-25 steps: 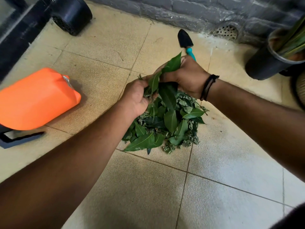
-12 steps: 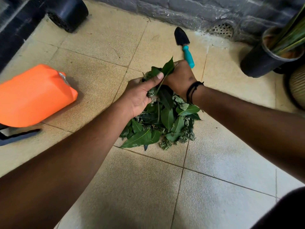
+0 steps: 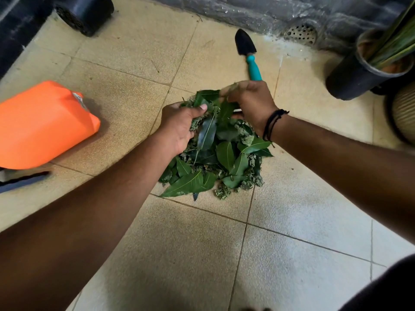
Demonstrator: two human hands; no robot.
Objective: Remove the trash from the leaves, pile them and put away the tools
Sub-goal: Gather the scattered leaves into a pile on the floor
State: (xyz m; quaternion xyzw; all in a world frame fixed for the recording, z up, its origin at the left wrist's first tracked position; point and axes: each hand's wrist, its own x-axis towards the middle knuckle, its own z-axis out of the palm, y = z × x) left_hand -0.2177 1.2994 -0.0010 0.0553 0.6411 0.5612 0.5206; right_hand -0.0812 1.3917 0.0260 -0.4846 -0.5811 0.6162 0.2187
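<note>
On the tiled floor (image 3: pixel 292 221), both hands — left (image 3: pixel 179 124), right (image 3: pixel 251 102) — grip leaves atop the leaf pile (image 3: pixel 224 160).

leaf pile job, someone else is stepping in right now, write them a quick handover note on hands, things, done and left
Left hand: gripping leaves at the pile's left top.
Right hand: pinching leaves at the far top.
Leaf pile: gathered in one heap on the tiled floor.
Trowel: lying on the floor just beyond the right hand, not put away.
Done: leaves mostly heaped.
Left: check for trash (none visible), tidy the pile, store the trowel.
</note>
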